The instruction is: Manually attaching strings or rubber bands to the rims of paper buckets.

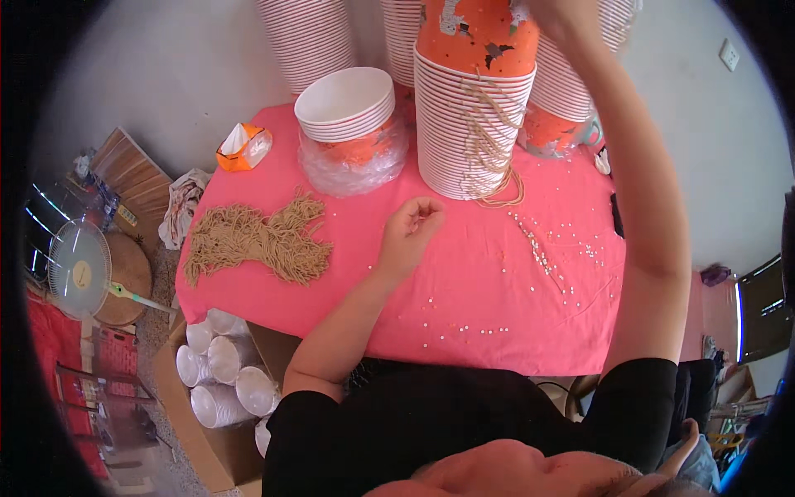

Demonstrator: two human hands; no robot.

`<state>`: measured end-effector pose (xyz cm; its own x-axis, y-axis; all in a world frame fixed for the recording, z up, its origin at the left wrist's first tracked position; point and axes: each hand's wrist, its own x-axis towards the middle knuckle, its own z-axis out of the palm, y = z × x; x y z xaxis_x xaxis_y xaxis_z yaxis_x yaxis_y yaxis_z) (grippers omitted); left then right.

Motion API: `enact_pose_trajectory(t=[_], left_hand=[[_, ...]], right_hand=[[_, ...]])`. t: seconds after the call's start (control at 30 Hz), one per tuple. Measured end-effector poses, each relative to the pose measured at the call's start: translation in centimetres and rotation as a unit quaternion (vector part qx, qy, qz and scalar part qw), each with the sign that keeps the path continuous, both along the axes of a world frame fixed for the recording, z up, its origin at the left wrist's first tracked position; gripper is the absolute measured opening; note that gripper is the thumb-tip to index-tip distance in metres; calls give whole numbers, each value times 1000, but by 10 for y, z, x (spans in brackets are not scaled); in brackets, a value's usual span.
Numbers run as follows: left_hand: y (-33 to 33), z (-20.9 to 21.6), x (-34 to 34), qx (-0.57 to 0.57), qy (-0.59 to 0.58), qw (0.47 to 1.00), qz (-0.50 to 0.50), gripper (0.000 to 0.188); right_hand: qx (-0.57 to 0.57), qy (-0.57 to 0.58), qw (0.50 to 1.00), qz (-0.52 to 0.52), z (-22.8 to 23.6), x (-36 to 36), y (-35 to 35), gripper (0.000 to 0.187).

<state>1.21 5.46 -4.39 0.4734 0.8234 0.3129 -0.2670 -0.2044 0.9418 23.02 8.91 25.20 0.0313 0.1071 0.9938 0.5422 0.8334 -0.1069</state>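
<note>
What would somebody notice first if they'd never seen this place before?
Probably the bright pink tablecloth across the middle. Next might be the tall stack of white-rimmed buckets at its far side, with an orange bucket on top and the right hand up there too. Then maybe the shaggy pile of tan cords on the left of the cloth.

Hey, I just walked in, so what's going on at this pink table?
The person's right hand is up at the orange bucket topping a tall stack of buckets; its grip is cut off. Tan cords hang down the stack's front. The left hand, fingers curled, is over the pink cloth with nothing clearly in it. A pile of cords lies to the left, and small white pieces are scattered right.
</note>
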Motion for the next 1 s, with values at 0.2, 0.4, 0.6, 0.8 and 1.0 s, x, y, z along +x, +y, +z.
enact_pose_trajectory(t=[0.2, 0.4, 0.6, 0.8, 1.0], left_hand=[[3, -3, -1, 7, 8, 1000, 17, 12], [19, -17, 5, 9, 29, 999, 34, 13], [48, -31, -4, 32, 26, 995, 92, 22], [64, -25, -14, 49, -39, 988, 141, 49], [53, -16, -11, 162, 46, 964, 204, 65]], right_hand=[[-41, -419, 900, -111, -103, -83, 3, 14], [-194, -427, 864, -185, -162, -109, 67, 15], [-161, -477, 844, -188, -166, -120, 77, 10], [-83, -485, 852, -179, -181, -119, 43, 13], [-27, -406, 896, -177, -167, -115, 37, 15]])
